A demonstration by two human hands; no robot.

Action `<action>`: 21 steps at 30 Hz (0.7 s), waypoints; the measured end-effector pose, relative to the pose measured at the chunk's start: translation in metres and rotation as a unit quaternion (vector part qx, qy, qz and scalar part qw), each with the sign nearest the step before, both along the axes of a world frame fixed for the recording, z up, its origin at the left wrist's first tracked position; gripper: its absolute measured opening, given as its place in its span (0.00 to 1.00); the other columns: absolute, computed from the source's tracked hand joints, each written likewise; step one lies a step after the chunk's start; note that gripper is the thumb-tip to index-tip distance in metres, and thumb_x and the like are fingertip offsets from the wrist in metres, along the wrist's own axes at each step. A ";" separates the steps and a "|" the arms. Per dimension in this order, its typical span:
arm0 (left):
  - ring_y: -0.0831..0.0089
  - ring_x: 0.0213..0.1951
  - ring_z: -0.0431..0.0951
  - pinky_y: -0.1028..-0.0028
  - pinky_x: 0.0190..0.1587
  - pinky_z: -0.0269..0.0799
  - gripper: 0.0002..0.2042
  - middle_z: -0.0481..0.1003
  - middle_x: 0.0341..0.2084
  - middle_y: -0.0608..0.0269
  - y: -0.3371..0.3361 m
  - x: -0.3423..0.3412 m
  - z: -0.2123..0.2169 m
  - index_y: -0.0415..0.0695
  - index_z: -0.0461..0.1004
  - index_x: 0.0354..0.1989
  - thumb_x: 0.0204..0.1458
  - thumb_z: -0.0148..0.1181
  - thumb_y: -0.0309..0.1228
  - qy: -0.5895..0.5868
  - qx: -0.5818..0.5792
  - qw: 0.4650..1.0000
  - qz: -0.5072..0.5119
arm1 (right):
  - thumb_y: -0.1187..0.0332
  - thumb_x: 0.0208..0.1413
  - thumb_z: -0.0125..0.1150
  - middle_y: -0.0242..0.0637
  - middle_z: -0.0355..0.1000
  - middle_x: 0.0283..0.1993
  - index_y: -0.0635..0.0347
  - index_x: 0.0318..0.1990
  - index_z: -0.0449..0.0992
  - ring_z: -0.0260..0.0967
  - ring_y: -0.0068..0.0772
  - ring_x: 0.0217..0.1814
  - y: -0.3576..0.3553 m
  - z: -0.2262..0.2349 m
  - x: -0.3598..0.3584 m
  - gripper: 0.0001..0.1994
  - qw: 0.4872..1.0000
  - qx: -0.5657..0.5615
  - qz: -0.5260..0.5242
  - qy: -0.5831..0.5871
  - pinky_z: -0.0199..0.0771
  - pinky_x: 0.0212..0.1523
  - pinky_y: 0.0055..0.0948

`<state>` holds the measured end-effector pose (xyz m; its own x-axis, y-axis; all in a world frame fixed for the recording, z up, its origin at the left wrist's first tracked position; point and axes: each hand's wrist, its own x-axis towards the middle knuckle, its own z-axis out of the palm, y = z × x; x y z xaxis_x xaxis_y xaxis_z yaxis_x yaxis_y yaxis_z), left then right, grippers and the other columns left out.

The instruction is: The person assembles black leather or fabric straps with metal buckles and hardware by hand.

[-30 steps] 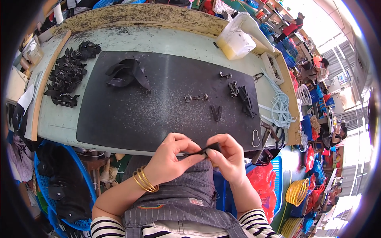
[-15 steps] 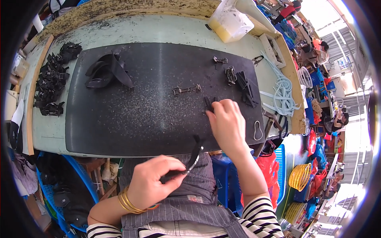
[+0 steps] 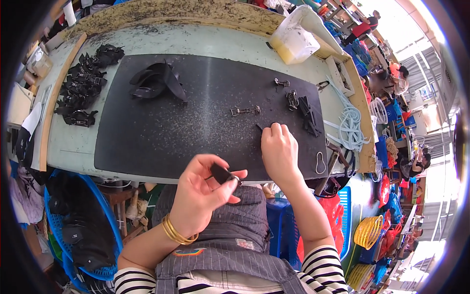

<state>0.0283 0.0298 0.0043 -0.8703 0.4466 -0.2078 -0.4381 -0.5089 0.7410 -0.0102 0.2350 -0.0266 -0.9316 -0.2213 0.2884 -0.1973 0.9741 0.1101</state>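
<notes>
My left hand [image 3: 198,198], raised near the mat's front edge, pinches a black strap [image 3: 221,173] with a small metal buckle at its end. On the dark mat [image 3: 147,157], my right hand [image 3: 280,152] is closed with its knuckles up. A short black strip [image 3: 260,127] peeks out beside its hidden fingertips; whether they grip anything does not show. Just beyond it lies a row of linked metal buckles [image 3: 246,111]. More metal buckles [image 3: 292,99] sit farther right, next to a bundle of black strips [image 3: 309,117].
Wide black bands [image 3: 157,82] curl on the mat's far left. Several buckled black straps [image 3: 81,90] are heaped left of it. A plastic jug [image 3: 296,44] stands at the back right, above a tangle of pale blue cord [image 3: 350,122]. A blue basket [image 3: 115,230] is below left.
My left hand has risen and turned its palm more upward, the strap still in its fingers. The right hand has curled over the small strips, hiding more of them. The view has shifted slightly.
</notes>
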 end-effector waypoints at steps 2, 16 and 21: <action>0.69 0.38 0.77 0.81 0.27 0.77 0.20 0.72 0.38 0.53 -0.001 0.000 0.001 0.38 0.57 0.48 0.48 0.56 0.16 -0.025 0.001 0.997 0.075 | 0.77 0.35 0.57 0.40 0.64 0.28 0.62 0.24 0.68 0.65 0.40 0.35 0.003 -0.005 -0.004 0.05 1.000 -0.011 -0.014 0.014 0.70 0.34 0.33; 0.74 0.38 0.77 0.76 0.43 0.76 0.09 0.75 0.35 0.56 -0.007 0.006 -0.017 0.37 0.67 0.40 0.51 0.56 0.18 0.083 -0.079 0.993 0.042 | 0.80 0.35 0.64 0.35 0.70 0.28 0.65 0.32 0.73 0.68 0.32 0.25 -0.048 0.063 0.074 0.12 0.937 -0.256 0.234 0.046 0.69 0.24 0.27; 0.75 0.36 0.78 0.79 0.41 0.75 0.07 0.74 0.34 0.58 -0.006 0.008 -0.013 0.35 0.67 0.37 0.51 0.57 0.19 0.125 -0.106 0.985 0.056 | 0.78 0.34 0.63 0.33 0.67 0.28 0.67 0.34 0.73 0.65 0.30 0.26 -0.054 0.062 0.074 0.14 0.955 -0.190 0.221 0.055 0.69 0.26 0.27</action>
<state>0.0360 0.0236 -0.0087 -0.9471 0.3151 -0.0602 -0.1795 -0.3650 0.9135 0.0639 0.1807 0.0355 -0.7316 -0.4454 0.5161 -0.6054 0.7726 -0.1915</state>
